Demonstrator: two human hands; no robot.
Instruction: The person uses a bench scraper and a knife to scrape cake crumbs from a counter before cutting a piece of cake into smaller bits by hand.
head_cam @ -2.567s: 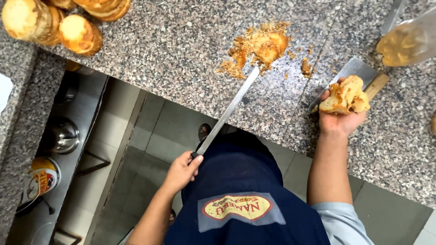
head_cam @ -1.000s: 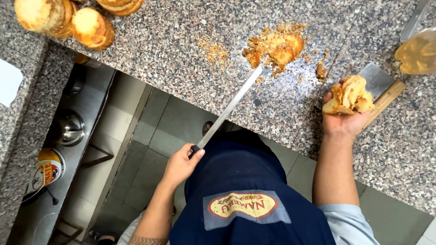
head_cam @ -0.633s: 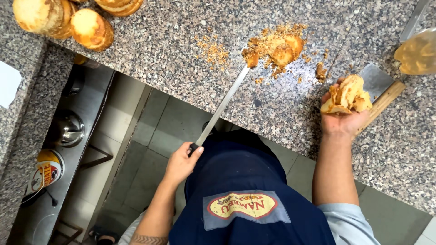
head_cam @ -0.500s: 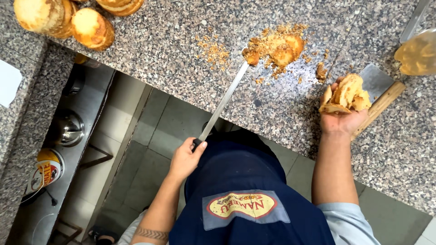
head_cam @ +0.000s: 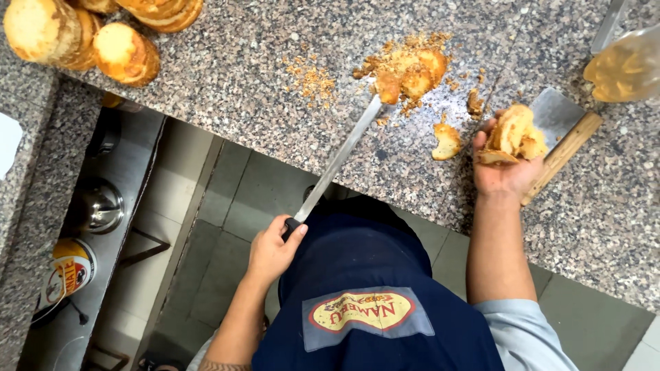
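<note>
Speckled granite counter (head_cam: 227,82) seen from above: round golden bread rolls (head_cam: 89,38) at upper left, a loose mound of broken crust and crumbs (head_cam: 405,69) at upper centre, and a flat metal scraper with wooden handle (head_cam: 560,134) at right. The left hand (head_cam: 271,251), fingers wrapped around the dark handle, points a long narrow knife (head_cam: 340,158) into the mound. The right hand (head_cam: 505,168), fingers curled, grips a torn bread piece (head_cam: 512,134) over the scraper; tiled floor lies below.
</note>
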